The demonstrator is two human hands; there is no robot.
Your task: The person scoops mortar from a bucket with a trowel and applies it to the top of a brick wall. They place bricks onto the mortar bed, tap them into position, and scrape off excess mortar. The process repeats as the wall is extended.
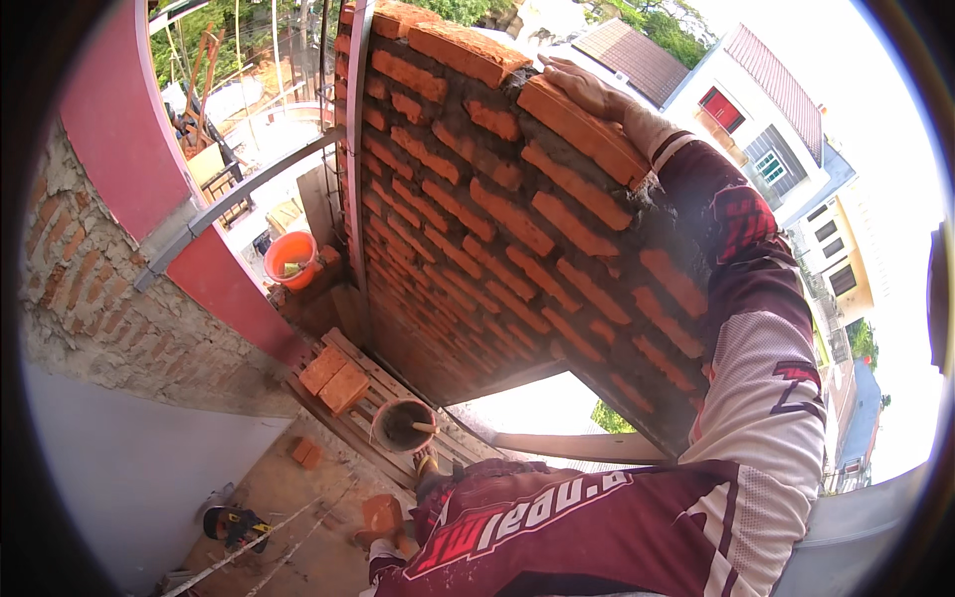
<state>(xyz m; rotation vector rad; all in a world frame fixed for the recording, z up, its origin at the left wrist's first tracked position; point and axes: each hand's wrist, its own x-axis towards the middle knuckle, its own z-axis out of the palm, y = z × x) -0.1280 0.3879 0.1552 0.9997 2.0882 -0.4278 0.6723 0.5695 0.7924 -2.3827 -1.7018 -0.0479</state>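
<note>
At the top of the brick wall (497, 229), my right hand (587, 88) lies along the upper edge of an orange brick (582, 129), its fingers stretched toward the neighbouring brick (468, 52). A mortar-filled gap shows between these two bricks. Low in the picture, my left hand (373, 540) hangs beside my body, closed around another brick (381, 513); my sleeve partly covers it. Grey mortar fills the wall's joints.
Below, a bucket (402, 426) with a handled tool in it stands on wooden planks (453, 438) beside stacked bricks (336, 380). An orange bucket (291, 260) sits farther off. A metal bar (249, 199) crosses at left, near an upright pole (356, 129). Houses lie beyond the wall.
</note>
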